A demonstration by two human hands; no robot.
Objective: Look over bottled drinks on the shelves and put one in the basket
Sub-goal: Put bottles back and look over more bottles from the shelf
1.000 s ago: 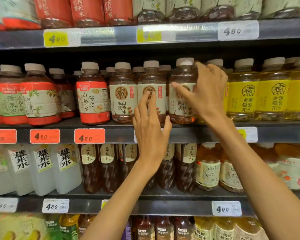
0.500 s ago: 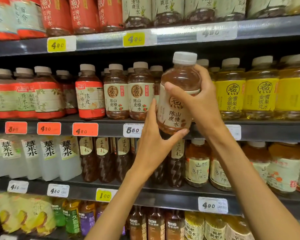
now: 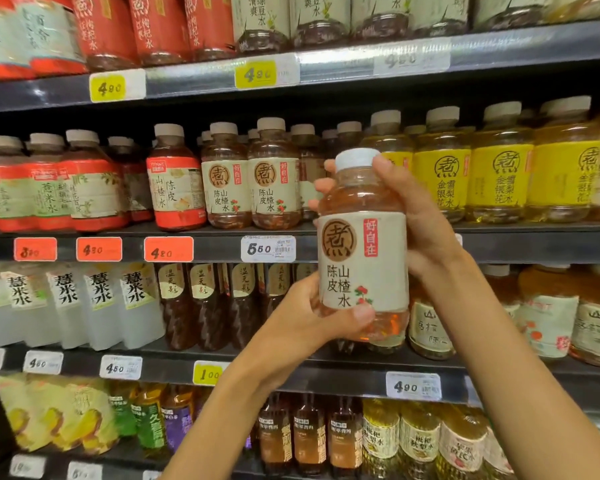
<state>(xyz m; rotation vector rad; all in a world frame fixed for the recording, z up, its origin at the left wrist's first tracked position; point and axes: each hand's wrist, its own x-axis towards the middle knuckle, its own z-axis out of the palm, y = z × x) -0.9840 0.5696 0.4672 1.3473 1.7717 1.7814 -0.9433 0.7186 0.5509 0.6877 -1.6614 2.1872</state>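
An amber drink bottle [image 3: 362, 258] with a cream label and a pale cap is held upright in front of the shelves, label toward me. My right hand [image 3: 420, 216] grips its upper part from the right, fingers wrapped round behind the neck. My left hand [image 3: 309, 317] holds its base from the left, thumb across the bottom of the label. Two matching bottles [image 3: 250, 188] stand on the middle shelf [image 3: 520, 242] behind. No basket is in view.
Shelves packed with bottled drinks fill the view: red-labelled bottles [image 3: 66, 192] at left, yellow-labelled ones [image 3: 499, 181] at right, white bottles [image 3: 97, 303] and dark ones [image 3: 208, 303] below. Price tags [image 3: 268, 248] line the shelf edges.
My right hand pulled the bottle off the middle shelf and brought it down toward me. My left hand moved from the shelf front to cup the bottle's base.
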